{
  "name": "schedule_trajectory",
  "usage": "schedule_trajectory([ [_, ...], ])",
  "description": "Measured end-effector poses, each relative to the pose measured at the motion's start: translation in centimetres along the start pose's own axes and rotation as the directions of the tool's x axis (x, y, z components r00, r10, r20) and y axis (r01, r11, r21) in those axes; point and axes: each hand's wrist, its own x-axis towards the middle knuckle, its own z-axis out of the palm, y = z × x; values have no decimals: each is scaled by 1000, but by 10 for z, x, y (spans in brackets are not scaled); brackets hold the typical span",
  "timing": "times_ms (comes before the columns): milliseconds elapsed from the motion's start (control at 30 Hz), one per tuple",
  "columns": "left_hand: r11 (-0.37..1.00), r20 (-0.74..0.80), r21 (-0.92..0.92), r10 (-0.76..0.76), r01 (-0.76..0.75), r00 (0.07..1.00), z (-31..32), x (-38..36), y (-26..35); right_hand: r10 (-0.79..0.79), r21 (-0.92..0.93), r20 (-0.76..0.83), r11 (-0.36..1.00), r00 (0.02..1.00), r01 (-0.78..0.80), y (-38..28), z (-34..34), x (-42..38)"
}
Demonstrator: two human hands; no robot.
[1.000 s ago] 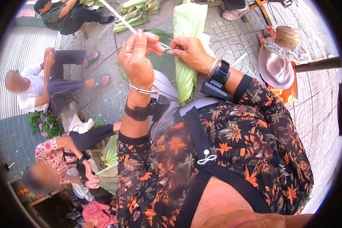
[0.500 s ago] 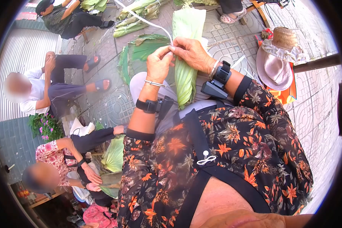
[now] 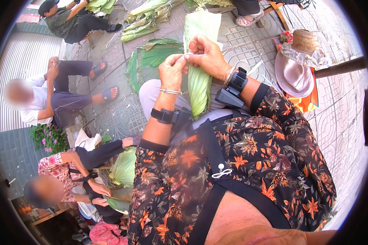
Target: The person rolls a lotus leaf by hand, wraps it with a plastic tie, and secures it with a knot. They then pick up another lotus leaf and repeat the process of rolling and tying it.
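My left hand (image 3: pixel 171 73) and my right hand (image 3: pixel 209 58) meet fingertip to fingertip, both pinched closed. A tiny pale bit shows between the fingertips, too small to make out. Right below and behind them a long bundle of folded, twisted green leaves (image 3: pixel 199 92) lies over my lap. Its broad pale end (image 3: pixel 202 26) spreads out beyond my hands on the far side. Just left of the bundle, a dark green leaf (image 3: pixel 157 53) rests on the paving.
More leaf bundles (image 3: pixel 145 24) lie on the paved ground ahead. Hats (image 3: pixel 294 73) sit at the right by a dark bar (image 3: pixel 341 68). Several people sit along the left; one handles leaves (image 3: pixel 120 198). A flowering plant (image 3: pixel 51 138) stands behind them.
The long white strip that ran from my fingers up to the far left no longer shows. My hands have shifted slightly, and the right fingers have curled and lifted more.
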Motion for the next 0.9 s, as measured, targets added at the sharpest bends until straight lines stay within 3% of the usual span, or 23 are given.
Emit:
schedule_trajectory([
  [133, 999, 12, -40, -34, 34, 999, 0, 0, 2, -85, -17, 28, 996, 996, 85, 7, -2, -2],
  [233, 991, 21, 122, 54, -56, 998, 0, -2, 5, -132, -214, 51, 967, 990, 140, 3, -4, -4],
  [333, 980, 85, 158, 109, -122, 990, -4, -1, 5, -287, -282, 63, 913, 956, 293, 1, -4, -4],
  [533, 985, 134, 122, 107, -123, 985, -10, 1, 7, -338, -342, 118, 869, 934, 358, 4, -7, -3],
  [733, 985, 129, 120, 109, -125, 986, -10, 1, 5, -149, -277, 160, 942, 976, 189, 4, -9, -6],
  [833, 989, 120, 104, 88, -100, 989, -9, -1, 6, -142, -20, 141, 989, 980, 146, 8, -5, -4],
  [900, 989, 118, 104, 97, -109, 988, -8, 1, 4, -53, 14, 165, 999, 985, 51, 1, -8, -1],
])
